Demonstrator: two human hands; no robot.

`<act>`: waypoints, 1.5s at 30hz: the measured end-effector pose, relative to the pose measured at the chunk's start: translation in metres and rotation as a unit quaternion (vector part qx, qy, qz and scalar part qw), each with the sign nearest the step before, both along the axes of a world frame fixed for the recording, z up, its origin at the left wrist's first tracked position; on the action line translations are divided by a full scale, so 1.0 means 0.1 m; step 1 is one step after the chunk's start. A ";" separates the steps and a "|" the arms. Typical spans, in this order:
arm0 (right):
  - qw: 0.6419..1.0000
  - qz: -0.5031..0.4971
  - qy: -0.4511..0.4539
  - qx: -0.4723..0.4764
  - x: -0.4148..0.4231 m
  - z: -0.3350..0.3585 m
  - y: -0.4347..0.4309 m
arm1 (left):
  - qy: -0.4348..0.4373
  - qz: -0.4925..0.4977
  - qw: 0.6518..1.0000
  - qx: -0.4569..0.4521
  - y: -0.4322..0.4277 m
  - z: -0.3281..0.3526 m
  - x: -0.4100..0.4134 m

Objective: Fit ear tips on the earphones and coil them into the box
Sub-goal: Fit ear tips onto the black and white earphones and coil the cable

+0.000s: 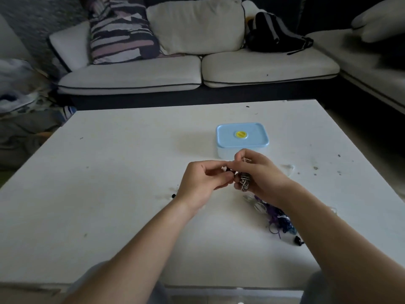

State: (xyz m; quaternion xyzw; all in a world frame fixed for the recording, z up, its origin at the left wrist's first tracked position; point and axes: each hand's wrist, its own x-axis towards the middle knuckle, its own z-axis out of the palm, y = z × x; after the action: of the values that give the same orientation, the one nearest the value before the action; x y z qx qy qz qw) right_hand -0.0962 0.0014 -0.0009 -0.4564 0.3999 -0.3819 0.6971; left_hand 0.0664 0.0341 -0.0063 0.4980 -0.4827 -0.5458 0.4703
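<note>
My right hand (260, 174) grips a bundled black-and-white earphone cord (245, 180) above the white table (109, 183). My left hand (202, 183) meets it from the left, pinching a small white ear tip (224, 168) against a dark earbud at the fingertips. Just behind my hands stands the light blue box (242, 137), its lid with a yellow button closed. A tangle of purple and blue earphone cords (278, 218) lies under my right forearm, partly hidden. One small black ear tip (173, 195) lies left of my left wrist.
A black earbud piece (298, 240) and clear ear tips (288, 167) lie on the table's right part. Behind the table runs a white sofa (197, 71) with cushions and a black bag (276, 34). Clutter sits on the floor at left.
</note>
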 end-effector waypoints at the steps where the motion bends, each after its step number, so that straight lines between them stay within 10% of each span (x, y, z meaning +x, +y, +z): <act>1: 0.999 -0.010 0.019 -0.025 0.02 -0.01 0.00 | -0.013 0.000 1.000 -0.003 -0.01 0.00 0.01; 8: 0.981 -0.016 0.119 -0.151 0.11 -0.05 -0.03 | -0.002 -0.028 0.997 0.068 -0.11 0.07 0.19; 24: 0.997 -0.040 0.053 -0.031 0.13 -0.14 -0.08 | -0.024 -0.001 0.994 0.108 -0.23 0.07 0.26; 28: 0.994 -0.101 0.012 0.038 0.17 -0.16 -0.08 | -0.181 -0.002 0.979 0.091 -0.34 -0.11 0.44; 33: 0.990 -0.112 0.031 0.078 0.13 -0.22 -0.10 | -0.501 -0.057 0.861 0.064 -0.44 -0.42 0.61; 45: 0.990 -0.111 0.038 0.085 0.09 -0.22 -0.13 | -0.595 -0.120 0.791 0.073 -0.57 -0.62 0.50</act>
State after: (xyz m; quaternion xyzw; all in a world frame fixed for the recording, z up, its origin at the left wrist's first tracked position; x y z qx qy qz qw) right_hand -0.0873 -0.0118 -0.0227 -0.3629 0.5051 -0.4038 0.6709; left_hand 0.1164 -0.0226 -0.0688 0.6953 -0.6818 -0.2269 -0.0170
